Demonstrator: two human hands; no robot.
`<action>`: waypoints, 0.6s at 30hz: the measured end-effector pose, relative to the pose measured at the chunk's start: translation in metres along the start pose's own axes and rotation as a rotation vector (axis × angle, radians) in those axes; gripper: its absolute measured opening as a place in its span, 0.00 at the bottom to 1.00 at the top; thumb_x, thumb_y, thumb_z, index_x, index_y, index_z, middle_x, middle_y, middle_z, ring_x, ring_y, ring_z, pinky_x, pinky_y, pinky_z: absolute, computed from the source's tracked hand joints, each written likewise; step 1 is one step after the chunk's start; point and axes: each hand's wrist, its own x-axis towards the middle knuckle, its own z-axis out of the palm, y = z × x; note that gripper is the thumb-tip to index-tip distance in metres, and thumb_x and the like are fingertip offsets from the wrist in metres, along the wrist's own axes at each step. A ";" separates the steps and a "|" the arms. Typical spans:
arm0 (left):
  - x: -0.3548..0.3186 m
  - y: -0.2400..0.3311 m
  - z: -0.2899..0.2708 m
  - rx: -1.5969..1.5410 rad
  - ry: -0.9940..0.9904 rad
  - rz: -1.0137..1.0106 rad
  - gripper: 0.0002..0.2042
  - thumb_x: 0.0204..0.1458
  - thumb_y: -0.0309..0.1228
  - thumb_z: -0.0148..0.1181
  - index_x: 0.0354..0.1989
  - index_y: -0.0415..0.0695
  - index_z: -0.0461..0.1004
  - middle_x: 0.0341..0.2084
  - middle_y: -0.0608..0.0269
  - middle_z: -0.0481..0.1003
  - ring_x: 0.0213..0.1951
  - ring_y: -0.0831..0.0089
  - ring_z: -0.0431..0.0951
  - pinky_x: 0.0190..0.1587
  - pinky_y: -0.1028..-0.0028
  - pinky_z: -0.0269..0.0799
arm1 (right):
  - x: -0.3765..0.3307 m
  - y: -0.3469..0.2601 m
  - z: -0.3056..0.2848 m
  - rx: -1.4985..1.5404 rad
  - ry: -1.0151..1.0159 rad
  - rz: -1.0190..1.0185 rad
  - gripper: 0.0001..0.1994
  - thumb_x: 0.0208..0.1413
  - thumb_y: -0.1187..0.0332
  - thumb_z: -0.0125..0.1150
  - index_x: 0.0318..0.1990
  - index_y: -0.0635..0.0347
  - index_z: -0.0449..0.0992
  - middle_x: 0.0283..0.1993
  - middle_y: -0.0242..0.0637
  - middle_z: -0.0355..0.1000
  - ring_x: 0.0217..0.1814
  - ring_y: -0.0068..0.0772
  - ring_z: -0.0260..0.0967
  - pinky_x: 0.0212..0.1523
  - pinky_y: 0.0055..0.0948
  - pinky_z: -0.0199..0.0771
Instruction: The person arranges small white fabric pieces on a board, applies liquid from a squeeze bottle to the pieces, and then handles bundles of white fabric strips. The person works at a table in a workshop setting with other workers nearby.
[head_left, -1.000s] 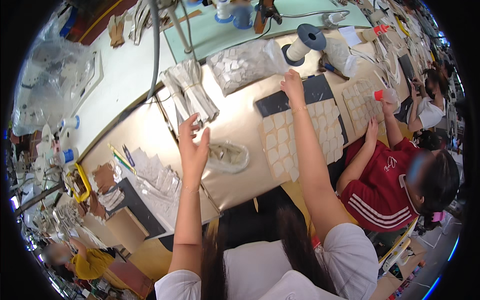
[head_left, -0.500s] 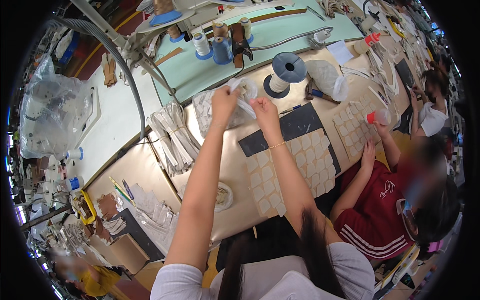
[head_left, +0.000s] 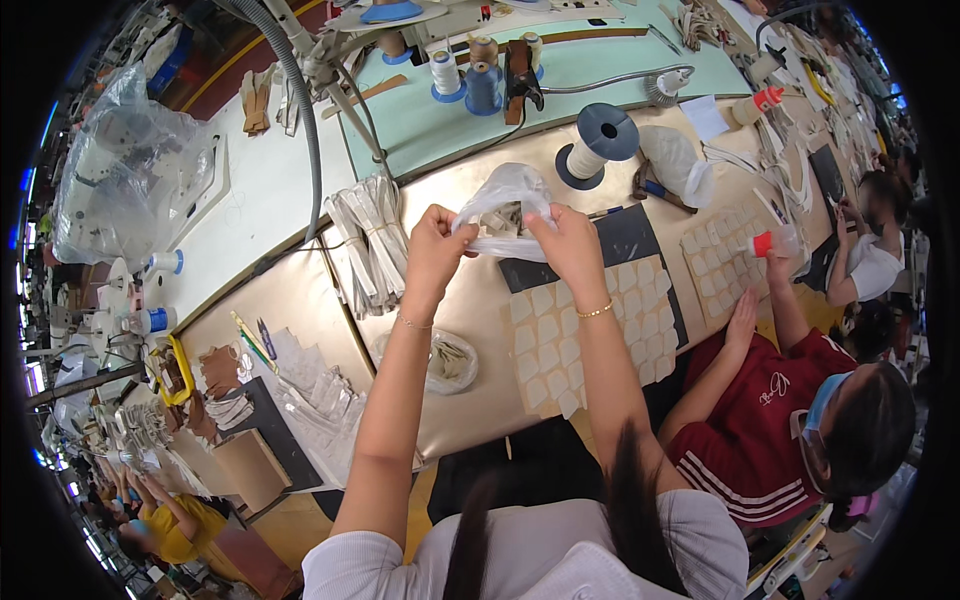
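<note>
Between my two hands a clear plastic bag (head_left: 512,185) is held up with its mouth spread wide. Small pale pieces (head_left: 503,220) show inside it. My left hand (head_left: 437,250) pinches the bag's left rim, while my right hand (head_left: 568,250) grips the opposite rim, thumb on the near edge. Below and nearer me, a second plastic bag (head_left: 452,362) with pale pieces stands open on the table. To the right of my right hand, rows of pale leather pieces (head_left: 590,320) lie on a tan sheet, partly over a black board (head_left: 625,235).
Bundled pale strips (head_left: 372,240) lie left of my hands. A large thread spool (head_left: 600,140), a hammer (head_left: 665,190) and another bag (head_left: 680,165) sit beyond. At right, a co-worker in red (head_left: 765,425) holds a red-topped bottle (head_left: 772,242) over more pieces.
The bag was bunched and closed near its mouth; now it is lifted off the table and its mouth is stretched open. My hands have come nearer to me and further apart.
</note>
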 end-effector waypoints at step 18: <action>0.062 -0.029 -0.004 -0.847 -0.395 -0.516 0.13 0.58 0.38 0.49 0.39 0.40 0.71 0.34 0.59 0.76 0.36 0.66 0.77 0.43 0.65 0.76 | 0.044 0.042 0.024 1.730 -0.301 0.661 0.12 0.60 0.60 0.51 0.44 0.58 0.71 0.44 0.34 0.71 0.47 0.33 0.69 0.42 0.35 0.73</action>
